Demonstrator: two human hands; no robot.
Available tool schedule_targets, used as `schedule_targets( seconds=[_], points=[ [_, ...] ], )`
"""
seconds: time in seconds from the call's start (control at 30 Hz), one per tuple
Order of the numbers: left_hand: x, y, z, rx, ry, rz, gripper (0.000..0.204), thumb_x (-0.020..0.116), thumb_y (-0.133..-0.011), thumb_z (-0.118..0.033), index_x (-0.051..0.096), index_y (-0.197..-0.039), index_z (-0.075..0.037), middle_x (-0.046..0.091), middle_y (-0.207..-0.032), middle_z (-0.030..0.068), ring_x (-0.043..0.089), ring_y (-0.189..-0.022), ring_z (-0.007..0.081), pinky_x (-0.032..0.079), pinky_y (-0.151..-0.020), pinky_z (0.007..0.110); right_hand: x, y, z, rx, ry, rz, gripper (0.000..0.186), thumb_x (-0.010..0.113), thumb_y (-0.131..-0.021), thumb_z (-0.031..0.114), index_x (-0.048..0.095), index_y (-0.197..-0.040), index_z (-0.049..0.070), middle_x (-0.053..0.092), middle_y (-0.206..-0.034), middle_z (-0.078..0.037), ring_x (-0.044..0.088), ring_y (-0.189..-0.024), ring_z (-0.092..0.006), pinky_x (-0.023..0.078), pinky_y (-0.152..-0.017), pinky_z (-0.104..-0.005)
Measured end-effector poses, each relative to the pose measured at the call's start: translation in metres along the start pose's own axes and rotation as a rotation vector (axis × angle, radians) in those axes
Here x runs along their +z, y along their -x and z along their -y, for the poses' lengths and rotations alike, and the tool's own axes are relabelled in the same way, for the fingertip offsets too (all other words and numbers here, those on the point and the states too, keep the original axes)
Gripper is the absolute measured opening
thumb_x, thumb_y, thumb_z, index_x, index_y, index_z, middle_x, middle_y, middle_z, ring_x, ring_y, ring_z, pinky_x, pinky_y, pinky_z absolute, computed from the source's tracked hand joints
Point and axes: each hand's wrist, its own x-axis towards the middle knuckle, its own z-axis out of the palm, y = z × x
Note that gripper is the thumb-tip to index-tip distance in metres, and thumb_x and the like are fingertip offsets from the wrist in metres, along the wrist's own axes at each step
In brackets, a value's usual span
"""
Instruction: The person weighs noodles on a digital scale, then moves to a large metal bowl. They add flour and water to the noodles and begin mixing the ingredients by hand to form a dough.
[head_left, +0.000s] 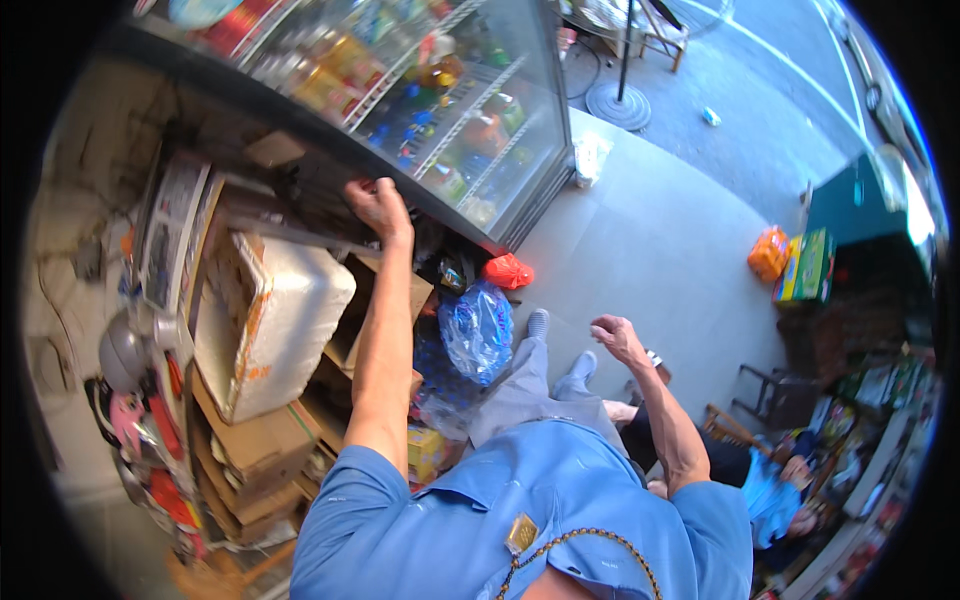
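My left hand (383, 210) is raised at the lower dark frame of a glass-fronted drinks fridge (455, 215). Its fingers are loosely bent, with a gap beside the thumb; nothing shows in it, and whether it touches the frame I cannot tell. Blurred bottles (330, 75) stand on the fridge's wire shelves. Out to the right, my right hand (622, 342) hangs in the air over the pavement, fingers half curled and holding nothing. Below my left forearm is a white foam box (295, 320) on flattened cardboard (265, 440).
A clear blue-tinted plastic bag (477, 330) and a red bag (508, 271) lie near my feet. At right sits a person in a blue top (775, 495), close to a dark stool (775, 397). An orange package (769, 254) stands beside a green-yellow carton (806, 266).
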Motion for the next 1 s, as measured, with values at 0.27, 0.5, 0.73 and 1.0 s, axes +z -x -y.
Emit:
schedule_targets(
  seconds=[0.27, 0.5, 0.73, 1.0],
  points=[
    [-0.013, 0.160, 0.052, -0.157, 0.422, 0.437, 0.025, 0.049, -0.093, 0.002, 0.064, -0.112, 0.000, 0.068, -0.087, 0.0074, 0.067, -0.074, 0.0188, 0.056, -0.072, 0.033, -0.001, -0.042, 0.253, -0.687, -0.007, -0.047, 0.132, 0.097, -0.072, 0.028, 0.009, -0.170, 0.012, 0.033, -0.167, -0.017, 0.042, -0.148, -0.0316, 0.042, -0.113, -0.0489],
    [0.087, 0.165, 0.314, -0.459, -0.284, 0.648, 0.057, 0.064, -0.089, -0.014, 0.044, -0.141, -0.004, 0.070, -0.108, 0.0274, 0.068, -0.096, 0.0480, 0.054, -0.086, 0.054, -0.054, -0.045, 0.283, -0.630, 0.304, -0.758, 0.064, 0.063, -0.099, 0.020, 0.041, -0.154, -0.004, 0.058, -0.145, -0.021, 0.057, -0.135, -0.0308, 0.042, -0.117, -0.0457],
    [0.204, 0.091, 0.514, -0.782, -0.745, 0.765, 0.048, 0.056, -0.100, -0.035, 0.067, -0.122, 0.006, 0.072, -0.112, 0.0222, 0.071, -0.107, 0.0350, 0.052, -0.101, 0.047, -0.122, -0.060, 0.238, -0.595, -0.133, -0.967, 0.080, 0.063, -0.095, 0.053, 0.039, -0.149, -0.002, 0.047, -0.150, -0.031, 0.054, -0.134, -0.0372, 0.047, -0.114, -0.0539],
    [0.215, 0.116, 0.525, -0.413, -0.909, 0.460, 0.034, 0.052, -0.101, -0.023, 0.076, -0.090, -0.002, 0.076, -0.086, 0.0232, 0.076, -0.081, 0.0413, 0.061, -0.076, 0.051, -0.135, -0.057, 0.224, -0.622, -0.101, -0.989, 0.081, 0.072, -0.089, 0.060, 0.045, -0.145, 0.007, 0.054, -0.138, -0.017, 0.050, -0.129, -0.0288, 0.047, -0.108, -0.0475]
  ],
)
